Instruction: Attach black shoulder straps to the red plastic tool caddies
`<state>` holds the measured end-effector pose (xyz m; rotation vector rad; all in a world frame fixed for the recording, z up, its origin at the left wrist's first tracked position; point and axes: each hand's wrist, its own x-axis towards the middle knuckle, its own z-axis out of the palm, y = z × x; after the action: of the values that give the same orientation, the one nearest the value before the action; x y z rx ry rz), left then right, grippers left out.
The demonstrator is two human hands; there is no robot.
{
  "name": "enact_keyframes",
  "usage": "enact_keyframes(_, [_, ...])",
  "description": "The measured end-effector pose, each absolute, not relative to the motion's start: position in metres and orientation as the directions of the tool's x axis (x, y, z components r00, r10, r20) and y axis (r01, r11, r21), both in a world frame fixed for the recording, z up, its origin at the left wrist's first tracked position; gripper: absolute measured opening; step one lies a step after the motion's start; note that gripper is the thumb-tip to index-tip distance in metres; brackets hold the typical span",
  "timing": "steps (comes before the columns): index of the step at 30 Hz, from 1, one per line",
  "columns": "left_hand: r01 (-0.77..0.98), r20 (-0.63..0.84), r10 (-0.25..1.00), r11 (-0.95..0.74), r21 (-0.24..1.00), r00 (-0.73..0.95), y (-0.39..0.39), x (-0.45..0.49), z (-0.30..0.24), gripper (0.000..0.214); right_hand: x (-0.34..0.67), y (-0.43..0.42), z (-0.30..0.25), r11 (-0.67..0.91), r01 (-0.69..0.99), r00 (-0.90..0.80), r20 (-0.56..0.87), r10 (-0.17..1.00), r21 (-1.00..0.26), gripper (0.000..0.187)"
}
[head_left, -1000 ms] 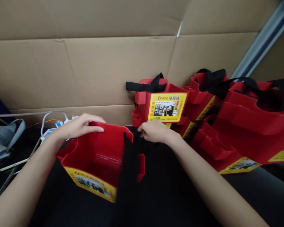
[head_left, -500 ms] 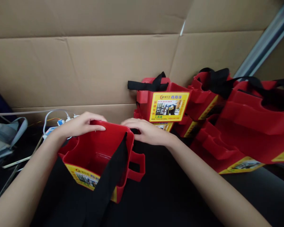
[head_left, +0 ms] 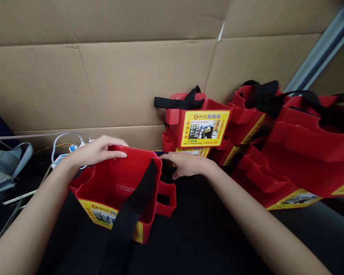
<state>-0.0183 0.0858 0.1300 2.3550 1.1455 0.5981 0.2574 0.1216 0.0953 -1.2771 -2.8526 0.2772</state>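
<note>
A red plastic tool box [head_left: 114, 191] with a yellow label stands open in front of me on a black surface. My left hand [head_left: 96, 151] grips its far rim, fingers laid over the edge. A black strap [head_left: 132, 208] runs from the box's far right corner across the opening and down over the front. My right hand [head_left: 186, 164] lies just behind the box's right corner, fingers stretched towards the strap's end; whether it touches the strap is hidden.
More red tool boxes with black straps, one stacked [head_left: 197, 124] and several leaning [head_left: 298, 149], line the cardboard wall [head_left: 117, 76]. A white power strip with cables [head_left: 68, 149] and a grey bag [head_left: 5, 164] lie at the left.
The black strap swung from hanging over the box's right front to lying diagonally across its opening. My right hand came from the stacked box to the near box's rear corner.
</note>
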Motion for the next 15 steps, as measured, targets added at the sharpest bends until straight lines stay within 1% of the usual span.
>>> enact_keyframes(1, [0.611,0.181,0.810,-0.549,0.570,0.558,0.086,-0.018,0.130,0.022,0.256,0.119,0.103,0.737,0.636,-0.755,0.010,0.655,-0.227,0.075])
enact_keyframes(2, [0.610,0.178,0.811,-0.545,0.575,0.557,0.086,-0.018,0.130,0.022,0.255,0.117,0.109,0.807,0.514,-0.822,0.103,0.560,-0.290,0.071])
enact_keyframes(3, [0.609,0.175,0.812,-0.542,0.579,0.556,0.086,-0.018,0.130,0.021,0.252,0.116,0.113,0.849,0.410,-0.857,0.179,0.484,-0.332,0.060])
enact_keyframes(4, [0.608,0.173,0.813,-0.540,0.582,0.556,0.086,-0.018,0.130,0.021,0.250,0.116,0.114,0.865,0.353,-0.868,0.220,0.445,-0.356,0.045])
enact_keyframes(5, [0.606,0.173,0.812,-0.541,0.584,0.558,0.086,-0.018,0.130,0.021,0.247,0.117,0.113,0.861,0.354,-0.867,0.219,0.449,-0.364,0.034])
enact_keyframes(6, [0.603,0.175,0.810,-0.543,0.585,0.559,0.087,-0.019,0.130,0.021,0.245,0.119,0.110,0.841,0.409,-0.853,0.178,0.490,-0.354,0.028])
enact_keyframes(8, [0.601,0.182,0.809,-0.547,0.582,0.560,0.087,-0.019,0.130,0.021,0.244,0.125,0.099,0.784,0.544,-0.802,0.088,0.590,-0.298,0.021])
enact_keyframes(11, [0.602,0.182,0.812,-0.543,0.585,0.555,0.087,-0.020,0.130,0.020,0.245,0.134,0.081,0.702,0.679,-0.716,0.022,0.698,-0.215,0.010])
enact_keyframes(13, [0.601,0.182,0.813,-0.540,0.589,0.553,0.086,-0.019,0.130,0.020,0.246,0.136,0.074,0.643,0.748,-0.653,-0.008,0.758,-0.167,0.010])
enact_keyframes(15, [0.600,0.181,0.814,-0.539,0.591,0.553,0.085,-0.019,0.130,0.020,0.246,0.134,0.075,0.619,0.771,-0.628,-0.019,0.778,-0.148,0.014])
